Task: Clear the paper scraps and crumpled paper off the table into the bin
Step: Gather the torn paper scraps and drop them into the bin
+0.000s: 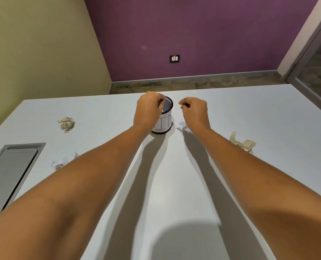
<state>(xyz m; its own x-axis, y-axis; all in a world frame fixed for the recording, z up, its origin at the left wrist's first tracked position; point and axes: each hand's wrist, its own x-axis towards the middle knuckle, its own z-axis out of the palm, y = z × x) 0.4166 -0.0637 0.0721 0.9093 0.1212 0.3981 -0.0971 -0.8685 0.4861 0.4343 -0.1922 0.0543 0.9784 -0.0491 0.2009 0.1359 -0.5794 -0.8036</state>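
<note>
We see the left hand (148, 109) over the rim of the small mesh bin (164, 117), grip pinched together, contents unclear. The right hand (194, 109) hovers beside the bin, fingertips closed on a tiny scrap. Crumpled paper (66, 123) and two other wads (242, 142) (62, 161) lie on the white surface (174, 175).

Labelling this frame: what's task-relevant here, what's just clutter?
Job:
bin
beige ball
white ball
beige scrap
small white scrap
left hand over the bin
right hand

Not job:
metal hatch
wall socket
</note>
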